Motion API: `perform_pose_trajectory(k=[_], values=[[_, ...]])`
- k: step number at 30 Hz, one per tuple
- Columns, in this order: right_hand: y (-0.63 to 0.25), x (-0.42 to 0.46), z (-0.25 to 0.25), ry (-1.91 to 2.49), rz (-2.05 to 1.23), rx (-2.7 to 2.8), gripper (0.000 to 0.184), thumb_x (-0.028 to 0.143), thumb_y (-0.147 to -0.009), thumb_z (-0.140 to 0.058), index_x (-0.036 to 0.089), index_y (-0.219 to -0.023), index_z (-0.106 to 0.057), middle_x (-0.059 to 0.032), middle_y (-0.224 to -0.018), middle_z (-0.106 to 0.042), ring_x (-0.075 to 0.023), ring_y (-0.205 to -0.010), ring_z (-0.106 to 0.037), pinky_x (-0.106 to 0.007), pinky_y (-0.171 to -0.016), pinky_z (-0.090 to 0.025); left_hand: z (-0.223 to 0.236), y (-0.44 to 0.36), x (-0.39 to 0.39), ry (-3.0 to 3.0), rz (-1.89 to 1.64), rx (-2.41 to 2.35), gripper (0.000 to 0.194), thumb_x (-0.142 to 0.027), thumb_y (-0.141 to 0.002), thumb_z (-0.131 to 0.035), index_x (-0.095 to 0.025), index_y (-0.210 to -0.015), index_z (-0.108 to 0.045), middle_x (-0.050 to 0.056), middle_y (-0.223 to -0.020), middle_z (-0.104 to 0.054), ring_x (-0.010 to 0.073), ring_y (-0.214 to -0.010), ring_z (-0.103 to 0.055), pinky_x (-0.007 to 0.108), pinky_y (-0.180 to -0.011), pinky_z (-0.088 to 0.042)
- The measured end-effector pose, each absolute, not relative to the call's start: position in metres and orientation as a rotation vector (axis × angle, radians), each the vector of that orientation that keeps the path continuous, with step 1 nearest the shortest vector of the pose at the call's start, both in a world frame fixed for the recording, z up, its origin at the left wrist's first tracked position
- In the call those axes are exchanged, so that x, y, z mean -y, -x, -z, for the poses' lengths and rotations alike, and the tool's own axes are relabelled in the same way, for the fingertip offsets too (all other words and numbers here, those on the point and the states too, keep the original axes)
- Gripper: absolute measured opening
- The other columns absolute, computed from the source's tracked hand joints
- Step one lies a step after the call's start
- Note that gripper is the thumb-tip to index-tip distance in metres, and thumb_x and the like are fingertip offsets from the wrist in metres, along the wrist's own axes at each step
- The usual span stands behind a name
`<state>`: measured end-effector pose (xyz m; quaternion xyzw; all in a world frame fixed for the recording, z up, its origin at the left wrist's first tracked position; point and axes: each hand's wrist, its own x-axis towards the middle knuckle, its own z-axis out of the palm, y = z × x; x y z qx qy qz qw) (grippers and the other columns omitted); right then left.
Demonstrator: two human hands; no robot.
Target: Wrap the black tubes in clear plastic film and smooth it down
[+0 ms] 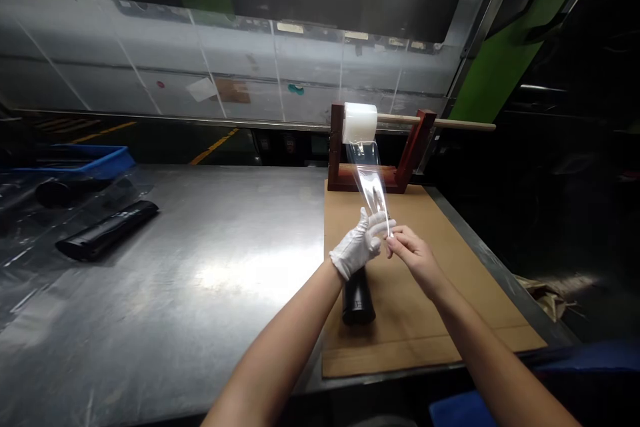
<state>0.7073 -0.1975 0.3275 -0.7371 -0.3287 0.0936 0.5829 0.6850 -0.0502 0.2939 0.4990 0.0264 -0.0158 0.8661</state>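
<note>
A strip of clear plastic film (371, 180) runs down from a roll (360, 123) on a wooden rod. My right hand (414, 255), bare, pinches the strip's lower end between thumb and fingers. Beside it my left hand (356, 245), in a white glove, is open with thumb raised and fingers stretched against or just behind the film; whether they touch it I cannot tell. Under the left wrist lies a glossy black tube-like piece (359, 300), its far part hidden by the glove.
A reddish wooden stand (336, 150) carries the rod (460, 124) at the back of a cardboard sheet (440, 287). On the metal table (225, 333), another black piece (107, 230) lies left, near clear plastic bags (25, 240) and a blue bin (107, 161).
</note>
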Motion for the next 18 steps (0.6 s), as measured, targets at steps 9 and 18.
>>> perform_pose_trajectory(k=[9,18], values=[[-0.709,0.202,-0.314,1.387,-0.594,0.557,0.034,0.043,-0.086,-0.053,0.018,-0.062,-0.051,-0.0106,-0.107,-0.066,-0.0186,-0.083,-0.064,-0.029,-0.072,-0.049,-0.276,-0.653,0.032,-1.152,0.063,-0.110,0.041,-0.053,-0.081,-0.058,-0.012,-0.086,-0.065,0.000,-0.071,-0.057,0.0027,-0.045,-0.036,0.019,-0.042,-0.024],[-0.708,0.200,-0.296,1.547,-0.516,0.522,0.037,0.048,-0.084,-0.052,0.019,-0.063,-0.054,-0.0057,-0.081,-0.064,-0.0155,-0.068,-0.059,-0.027,-0.062,-0.046,-0.284,-0.629,0.013,-1.236,0.166,-0.211,0.028,-0.040,-0.086,-0.057,-0.012,-0.085,-0.060,-0.002,-0.070,-0.054,0.0029,-0.043,-0.034,0.017,-0.038,-0.025]])
